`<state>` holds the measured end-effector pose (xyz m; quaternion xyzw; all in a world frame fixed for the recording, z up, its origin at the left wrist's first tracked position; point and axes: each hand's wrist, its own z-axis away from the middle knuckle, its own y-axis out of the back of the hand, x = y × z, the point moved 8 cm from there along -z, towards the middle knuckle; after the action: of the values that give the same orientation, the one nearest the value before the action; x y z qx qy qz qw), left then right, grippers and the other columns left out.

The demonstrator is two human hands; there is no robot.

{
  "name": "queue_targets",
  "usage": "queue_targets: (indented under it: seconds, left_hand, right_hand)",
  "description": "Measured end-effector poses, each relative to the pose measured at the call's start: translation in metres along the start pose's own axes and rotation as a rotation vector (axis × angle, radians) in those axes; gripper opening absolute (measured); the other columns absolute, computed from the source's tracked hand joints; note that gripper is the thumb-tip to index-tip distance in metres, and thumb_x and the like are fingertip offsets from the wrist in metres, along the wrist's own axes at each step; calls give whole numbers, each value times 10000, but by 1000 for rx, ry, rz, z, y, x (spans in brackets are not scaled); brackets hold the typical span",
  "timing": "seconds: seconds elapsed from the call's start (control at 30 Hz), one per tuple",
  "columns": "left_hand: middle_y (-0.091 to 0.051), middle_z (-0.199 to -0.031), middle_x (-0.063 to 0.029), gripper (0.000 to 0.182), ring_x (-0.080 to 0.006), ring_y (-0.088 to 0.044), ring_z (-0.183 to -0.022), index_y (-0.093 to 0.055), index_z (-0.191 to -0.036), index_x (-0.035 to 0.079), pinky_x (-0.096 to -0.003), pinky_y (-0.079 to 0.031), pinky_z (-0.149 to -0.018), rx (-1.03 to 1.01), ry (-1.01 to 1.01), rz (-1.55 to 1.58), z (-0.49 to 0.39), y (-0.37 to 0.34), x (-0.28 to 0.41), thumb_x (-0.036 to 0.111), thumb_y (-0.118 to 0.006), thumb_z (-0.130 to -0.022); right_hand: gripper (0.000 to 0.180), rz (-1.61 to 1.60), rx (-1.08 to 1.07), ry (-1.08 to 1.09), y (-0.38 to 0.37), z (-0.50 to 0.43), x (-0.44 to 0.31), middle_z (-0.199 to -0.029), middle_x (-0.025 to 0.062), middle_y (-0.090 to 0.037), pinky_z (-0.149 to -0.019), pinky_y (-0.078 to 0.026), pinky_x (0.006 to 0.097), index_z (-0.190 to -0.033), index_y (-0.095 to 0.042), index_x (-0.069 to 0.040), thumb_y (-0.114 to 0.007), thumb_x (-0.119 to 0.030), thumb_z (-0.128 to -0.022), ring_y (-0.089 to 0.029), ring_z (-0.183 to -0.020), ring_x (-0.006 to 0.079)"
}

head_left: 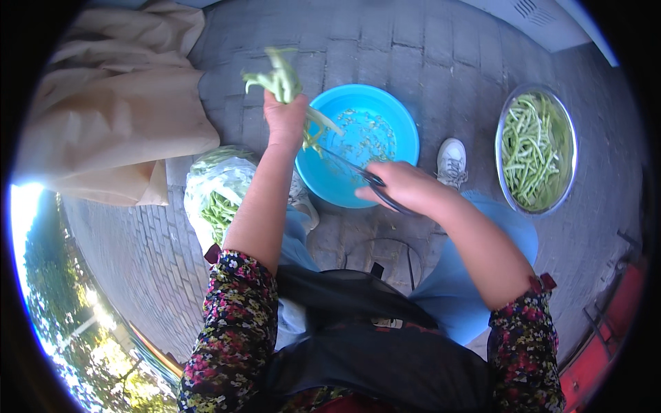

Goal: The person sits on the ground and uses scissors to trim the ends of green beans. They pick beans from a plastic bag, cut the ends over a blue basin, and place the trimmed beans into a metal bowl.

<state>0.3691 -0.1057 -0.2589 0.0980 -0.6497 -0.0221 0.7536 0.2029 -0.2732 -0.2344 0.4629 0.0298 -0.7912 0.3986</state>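
A bunch of green beans (283, 81) sticks out of my left hand (287, 120), which is closed around it at the left rim of a blue plastic basin (408, 149). Some beans hang from the lower side of that hand, over the basin. My right hand (405, 187) grips a pair of scissors (383, 195) with dark handles. Their blades point up and left toward the hanging beans; whether the blades touch them I cannot tell. Small cut bean ends (379, 129) lie scattered across the basin's bottom.
An oval metal bowl (574, 170) of green beans (529, 149) stands on the paving at right. Beside my left forearm is a clear plastic bag (193, 199) with more beans. A brown sheet (119, 113) drapes at upper left. My white shoe (452, 157) is right of the basin.
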Motion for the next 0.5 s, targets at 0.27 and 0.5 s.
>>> queue_targets:
  seconds: [0.27,0.5]
  left_hand:
    - [-583,-1020,-149,179,-289,-592,-943,-519,-1048,-15,-472,-484,-887,243,580,909,-17,43,-52,28,-496,-875]
    - [-591,-1017,-144,251,-267,-595,-928,-512,-1094,-29,-448,-475,-900,183,519,1097,-9,49,-33,52,-479,-859]
  right_hand:
    - [749,-598,25,81,-11,18,1,-854,67,-509,-693,-483,323,-1319,-373,-50,-505,-635,-870,-519,-787,150]
    - [727,-916,-11,56,-42,15,-1,-899,40,-531,-656,-464,250,-1325,-408,-88,-432,-661,-879,-515,-723,101]
